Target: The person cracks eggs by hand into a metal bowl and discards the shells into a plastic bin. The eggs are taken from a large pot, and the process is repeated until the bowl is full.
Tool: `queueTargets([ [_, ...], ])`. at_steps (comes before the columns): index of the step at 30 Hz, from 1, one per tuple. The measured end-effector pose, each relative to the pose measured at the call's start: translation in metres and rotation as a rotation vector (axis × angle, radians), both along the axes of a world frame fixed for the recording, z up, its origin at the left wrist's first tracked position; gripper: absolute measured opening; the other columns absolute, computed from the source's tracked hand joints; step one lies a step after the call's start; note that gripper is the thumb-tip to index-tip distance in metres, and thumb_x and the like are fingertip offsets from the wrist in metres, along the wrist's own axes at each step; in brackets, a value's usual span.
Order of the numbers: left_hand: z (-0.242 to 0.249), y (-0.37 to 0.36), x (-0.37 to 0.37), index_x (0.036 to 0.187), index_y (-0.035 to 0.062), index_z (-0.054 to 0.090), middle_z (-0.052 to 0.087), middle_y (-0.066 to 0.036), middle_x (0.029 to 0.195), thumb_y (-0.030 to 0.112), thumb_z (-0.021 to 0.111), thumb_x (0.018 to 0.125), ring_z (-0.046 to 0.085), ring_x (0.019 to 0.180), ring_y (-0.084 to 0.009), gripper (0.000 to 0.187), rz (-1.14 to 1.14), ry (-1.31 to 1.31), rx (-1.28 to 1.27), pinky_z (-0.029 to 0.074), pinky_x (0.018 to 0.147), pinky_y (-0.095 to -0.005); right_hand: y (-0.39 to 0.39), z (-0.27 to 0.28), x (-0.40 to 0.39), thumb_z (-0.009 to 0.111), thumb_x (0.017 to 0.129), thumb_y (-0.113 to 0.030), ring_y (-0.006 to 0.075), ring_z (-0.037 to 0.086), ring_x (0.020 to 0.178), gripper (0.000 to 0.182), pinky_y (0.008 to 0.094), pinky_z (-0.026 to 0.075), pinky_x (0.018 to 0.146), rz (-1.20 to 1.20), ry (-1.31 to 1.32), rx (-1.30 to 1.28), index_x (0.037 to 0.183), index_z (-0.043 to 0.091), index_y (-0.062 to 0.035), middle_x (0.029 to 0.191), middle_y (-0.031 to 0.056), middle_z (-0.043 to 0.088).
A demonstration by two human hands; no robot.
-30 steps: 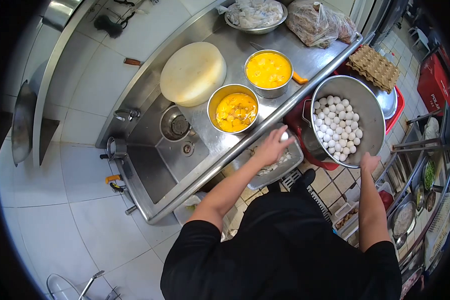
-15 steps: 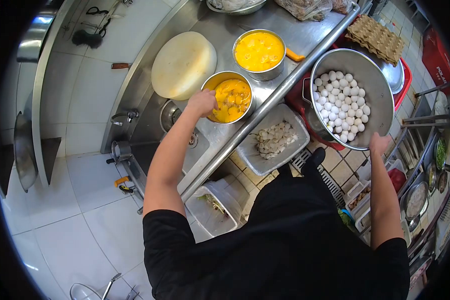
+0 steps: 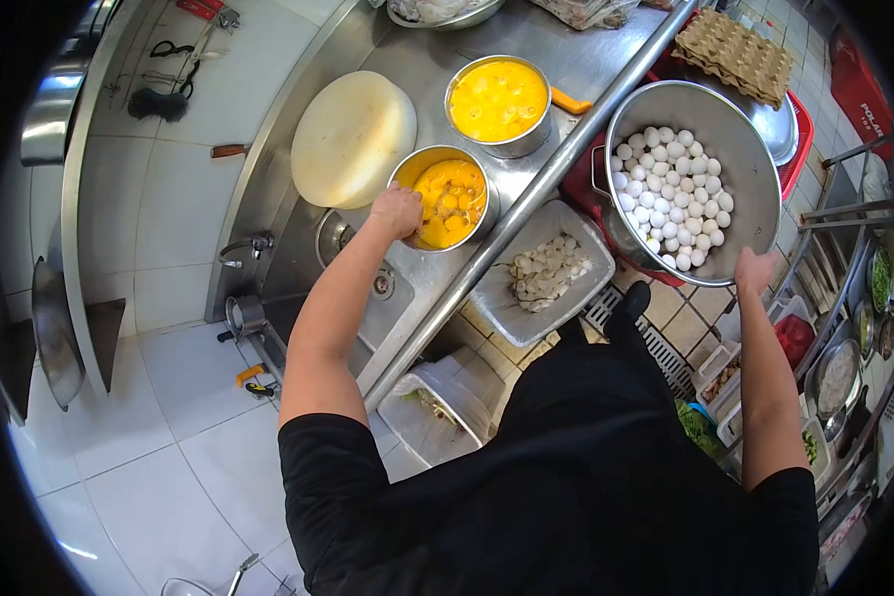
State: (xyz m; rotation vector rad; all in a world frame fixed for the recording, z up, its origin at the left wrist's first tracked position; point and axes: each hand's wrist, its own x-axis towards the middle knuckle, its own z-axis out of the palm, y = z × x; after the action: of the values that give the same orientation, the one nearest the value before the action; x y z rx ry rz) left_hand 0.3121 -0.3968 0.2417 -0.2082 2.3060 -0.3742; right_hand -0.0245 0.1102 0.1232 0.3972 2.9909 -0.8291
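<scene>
My left hand (image 3: 397,211) is at the left rim of a steel pot of cracked eggs (image 3: 451,203), its fingers bent over the edge; whatever they hold, if anything, is hidden. My right hand (image 3: 754,268) grips the lower right rim of a large steel pot (image 3: 765,199). Many white eggs (image 3: 673,199) lie inside that pot. Behind the nearer egg pot stands a second steel pot of yolks (image 3: 498,99). A grey bin (image 3: 539,268) below the counter edge contains pale shells.
A thick round cutting board (image 3: 354,139) lies on the steel counter (image 3: 586,60). An orange handle (image 3: 570,101) is beside the yolk pot. Egg trays (image 3: 733,56) are stacked at the upper right. A clear bin (image 3: 437,407) stands below the counter. Shelves with food containers line the right.
The whole view has shifted slightly. My left hand has drawn back a little toward the egg pot's left rim. My right hand remains on the large pot's rim.
</scene>
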Motion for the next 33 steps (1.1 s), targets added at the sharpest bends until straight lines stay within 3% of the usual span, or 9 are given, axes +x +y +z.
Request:
queueTargets([
  [13, 0.007, 0.0, -0.002, 0.09, 0.0122, 0.071, 0.065, -0.003, 0.101, 0.036, 0.066, 0.071, 0.058, 0.1, -0.0197, 0.031, -0.008, -0.018, 0.037, 0.038, 0.089, -0.034, 0.001, 0.0, -0.002, 0.058, 0.067, -0.02, 0.0421, 0.053, 0.106, 0.056, 0.0435, 0.041, 0.094, 0.004, -0.028, 0.024, 0.113, 0.046, 0.0097, 0.113, 0.0293, 0.054],
  [19, 0.033, 0.0, 0.016, 0.076, 0.0265, 0.074, 0.061, -0.004, 0.095, 0.015, 0.065, 0.07, 0.057, 0.099, -0.0227, 0.016, -0.02, 0.049, 0.29, 0.041, 0.083, -0.036, 0.0, 0.001, -0.002, 0.058, 0.067, -0.019, 0.042, 0.053, 0.106, 0.055, 0.0435, 0.041, 0.094, 0.012, -0.03, 0.026, 0.111, 0.046, 0.0104, 0.112, 0.0305, 0.053],
  [21, 0.044, -0.003, 0.026, 0.076, 0.0183, 0.074, 0.06, -0.008, 0.094, -0.001, 0.057, 0.066, 0.056, 0.098, -0.0264, 0.028, 0.181, 0.2, 0.514, 0.044, 0.083, -0.0366, 0.001, -0.001, -0.003, 0.058, 0.067, -0.018, 0.0422, 0.053, 0.107, 0.054, 0.0431, 0.041, 0.094, 0.011, -0.017, 0.022, 0.111, 0.046, 0.011, 0.112, 0.0305, 0.053],
  [24, 0.074, -0.013, 0.051, 0.078, 0.0108, 0.072, 0.058, -0.012, 0.093, -0.007, 0.051, 0.063, 0.055, 0.096, -0.0301, 0.032, 0.3, 0.414, 0.697, 0.045, 0.084, -0.0371, 0.001, 0.0, -0.003, 0.058, 0.067, -0.018, 0.0422, 0.052, 0.107, 0.054, 0.0425, 0.041, 0.094, 0.013, -0.025, 0.027, 0.11, 0.045, 0.0118, 0.112, 0.0303, 0.053],
  [26, 0.086, -0.022, 0.076, 0.083, 0.0059, 0.07, 0.058, -0.013, 0.094, -0.004, 0.052, 0.069, 0.055, 0.096, -0.0268, 0.024, 0.362, 0.419, 0.615, 0.044, 0.084, -0.0347, 0.001, 0.0, -0.003, 0.058, 0.067, -0.018, 0.0424, 0.052, 0.107, 0.055, 0.0425, 0.041, 0.094, 0.032, -0.005, -0.021, 0.111, 0.045, 0.012, 0.112, 0.0305, 0.053],
  [28, 0.094, -0.021, 0.104, 0.081, 0.0022, 0.067, 0.059, -0.011, 0.087, 0.002, 0.056, 0.078, 0.057, 0.089, -0.0241, 0.012, 0.807, 0.593, 0.582, 0.045, 0.079, -0.0332, 0.0, 0.001, -0.001, 0.058, 0.067, -0.019, 0.0426, 0.052, 0.107, 0.055, 0.0426, 0.041, 0.094, 0.046, 0.015, -0.069, 0.111, 0.045, 0.0121, 0.112, 0.0307, 0.053],
  [30, 0.06, -0.035, 0.156, 0.077, 0.0027, 0.066, 0.06, -0.01, 0.081, 0.022, 0.064, 0.081, 0.057, 0.082, -0.0246, 0.02, 1.08, 0.776, 0.579, 0.043, 0.078, -0.0324, -0.001, 0.004, -0.001, 0.057, 0.067, -0.019, 0.0434, 0.053, 0.106, 0.056, 0.0436, 0.041, 0.094, 0.033, -0.018, -0.041, 0.112, 0.044, 0.012, 0.112, 0.0316, 0.053],
  [32, 0.007, -0.025, 0.21, 0.082, 0.0028, 0.065, 0.064, -0.01, 0.085, 0.02, 0.062, 0.081, 0.059, 0.083, -0.0267, 0.017, 1.333, 0.844, 0.447, 0.045, 0.08, -0.0361, -0.003, 0.005, 0.0, 0.057, 0.067, -0.019, 0.0437, 0.053, 0.106, 0.056, 0.0439, 0.041, 0.094, 0.018, -0.017, -0.042, 0.113, 0.044, 0.0116, 0.112, 0.0318, 0.053],
  [33, -0.061, -0.05, 0.278, 0.095, 0.0033, 0.065, 0.066, -0.013, 0.099, 0.012, 0.059, 0.079, 0.06, 0.099, -0.0259, 0.019, 0.853, 0.431, 0.242, 0.046, 0.086, -0.0395, -0.003, 0.005, 0.0, 0.057, 0.068, -0.018, 0.044, 0.052, 0.106, 0.056, 0.0441, 0.04, 0.094, 0.003, -0.026, -0.035, 0.113, 0.043, 0.0112, 0.112, 0.0321, 0.053],
])
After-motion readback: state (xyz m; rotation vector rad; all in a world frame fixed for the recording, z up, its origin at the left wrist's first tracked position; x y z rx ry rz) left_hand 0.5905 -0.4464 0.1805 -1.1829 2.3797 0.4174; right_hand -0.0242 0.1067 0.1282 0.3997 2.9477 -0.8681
